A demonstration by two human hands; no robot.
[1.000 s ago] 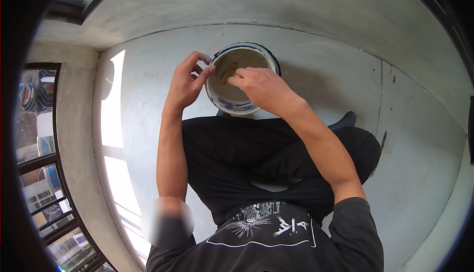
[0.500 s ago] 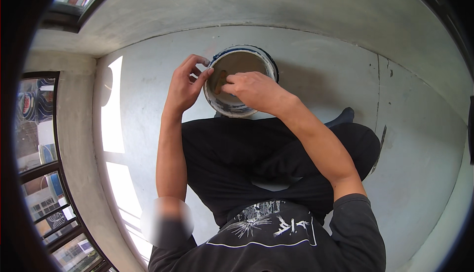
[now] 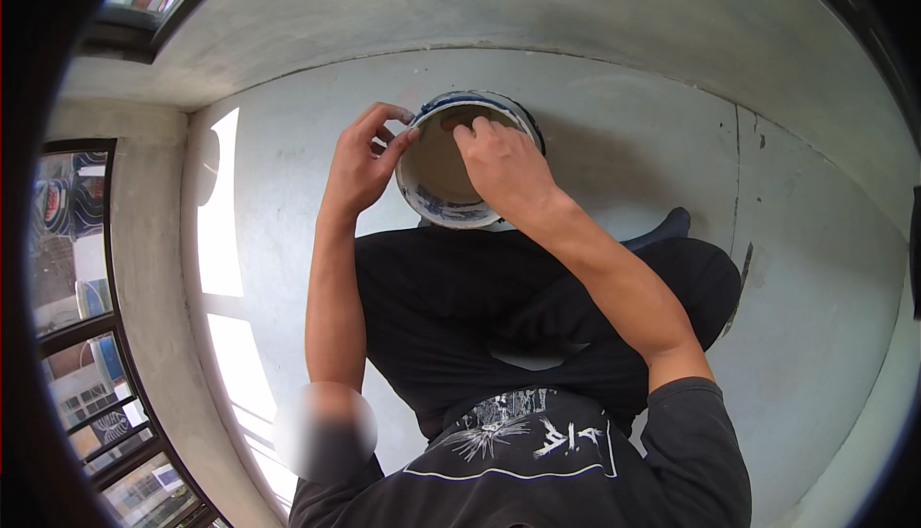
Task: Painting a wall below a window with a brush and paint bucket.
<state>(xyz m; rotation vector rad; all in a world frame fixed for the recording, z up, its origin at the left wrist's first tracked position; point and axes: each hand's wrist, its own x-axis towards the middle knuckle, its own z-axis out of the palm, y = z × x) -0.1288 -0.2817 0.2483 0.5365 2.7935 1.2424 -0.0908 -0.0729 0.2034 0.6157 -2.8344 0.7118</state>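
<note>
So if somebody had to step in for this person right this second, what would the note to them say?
Left hand: fingertips pinch the left rim of the bucket, steadying it.
Right hand: laid over the bucket's right side, fingers reaching inside; whether it holds anything cannot be seen.
Bucket: round, white with blue smears, on the grey concrete floor just past the person's crossed legs. It holds tan, paste-like stuff.
Done: bucket is open, both hands are on it.
Left: whatever the fingers are working at inside is unfinished; the contents remain in the bucket.
</note>
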